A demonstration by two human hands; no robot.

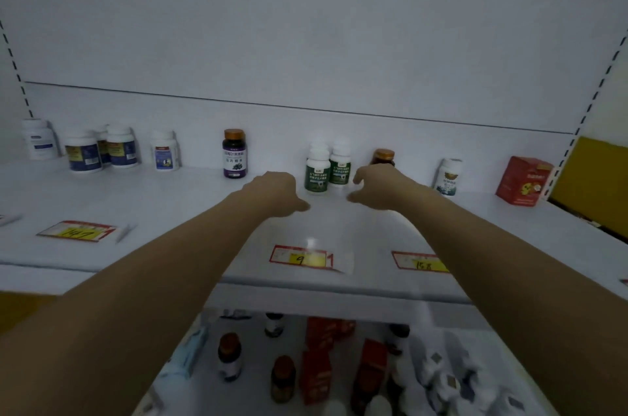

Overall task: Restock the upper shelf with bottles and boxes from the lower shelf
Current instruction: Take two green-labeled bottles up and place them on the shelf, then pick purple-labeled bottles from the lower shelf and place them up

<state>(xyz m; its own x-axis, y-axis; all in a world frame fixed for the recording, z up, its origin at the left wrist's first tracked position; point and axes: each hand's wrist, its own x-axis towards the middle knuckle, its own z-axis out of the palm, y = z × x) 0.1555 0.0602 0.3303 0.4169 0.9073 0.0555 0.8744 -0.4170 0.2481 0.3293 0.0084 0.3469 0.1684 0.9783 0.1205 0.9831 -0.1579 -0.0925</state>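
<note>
Both your arms reach out over the upper shelf [170,211]; your left hand [277,193] and right hand [377,186] hover to either side of two green-labelled white bottles [326,167] standing upright side by side near the back wall; neither hand touches them, and the fingers of both are loosely curled and spread with nothing in them. Just behind your right hand stands a brown bottle with a gold cap [384,156], partly hidden by the knuckles; a purple-labelled bottle [234,153] stands to the left of your left hand, well apart from it. Further left along the back are several white bottles [102,150]; to the right, another white bottle [448,177] and a red box [523,181]. Price tags [300,257] lie along the shelf's front edge. Below, the lower shelf [258,347] holds dark bottles [231,356], red boxes [316,375] and what seem to be white bottles at the right, blurred.
</note>
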